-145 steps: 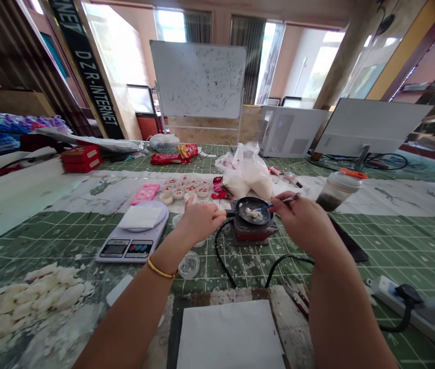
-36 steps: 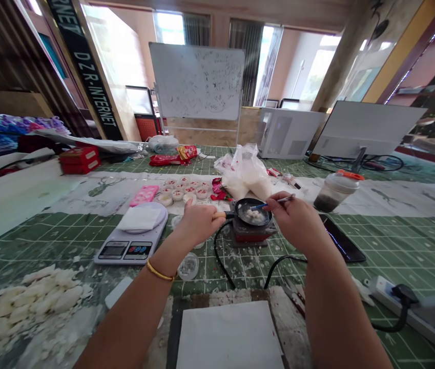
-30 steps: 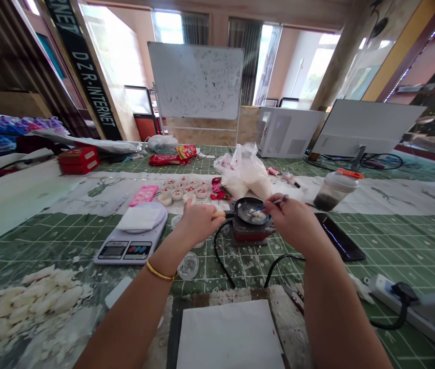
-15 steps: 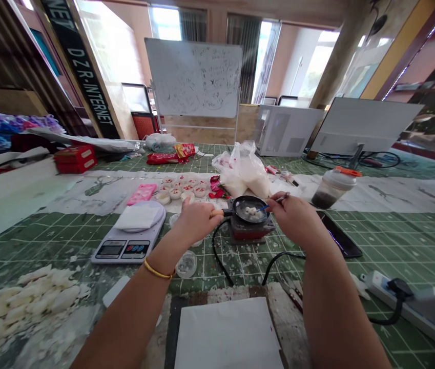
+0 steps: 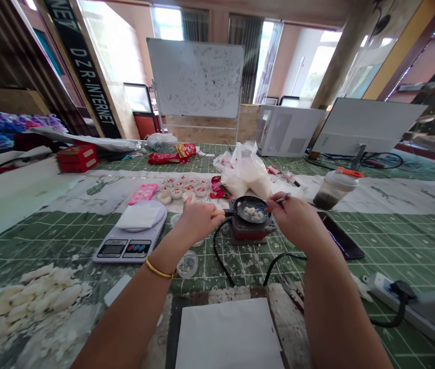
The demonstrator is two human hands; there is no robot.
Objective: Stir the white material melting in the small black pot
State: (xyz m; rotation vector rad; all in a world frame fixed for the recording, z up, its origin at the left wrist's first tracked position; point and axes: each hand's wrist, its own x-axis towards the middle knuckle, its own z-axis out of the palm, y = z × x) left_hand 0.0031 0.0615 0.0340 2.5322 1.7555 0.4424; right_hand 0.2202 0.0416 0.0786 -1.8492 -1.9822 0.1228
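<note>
A small black pan (image 5: 245,217) rests on a red and dark hot plate (image 5: 248,233), with whitish lumps (image 5: 251,211) inside it. My left hand (image 5: 198,219) is wrapped round the pan's wooden handle (image 5: 218,212), to the left of the pan. From the right, my right hand (image 5: 290,212) grips a thin blue stirring tool (image 5: 262,208), its tip among the lumps. Behind the pan stands a plastic bag of white material (image 5: 246,171). Several small cups with red bits (image 5: 189,188) sit behind my left hand.
A kitchen scale (image 5: 130,236) and white flakes (image 5: 28,302) lie left. A clear cup (image 5: 187,264) is beside my left wrist. White paper (image 5: 228,335) lies in front; a shaker (image 5: 334,189), phone (image 5: 342,238) and power strip (image 5: 413,307) are right.
The tip of the blue tool and the lumps have shifted slightly within the pan. Both hands keep their grips, and the whole view has moved very slightly.
</note>
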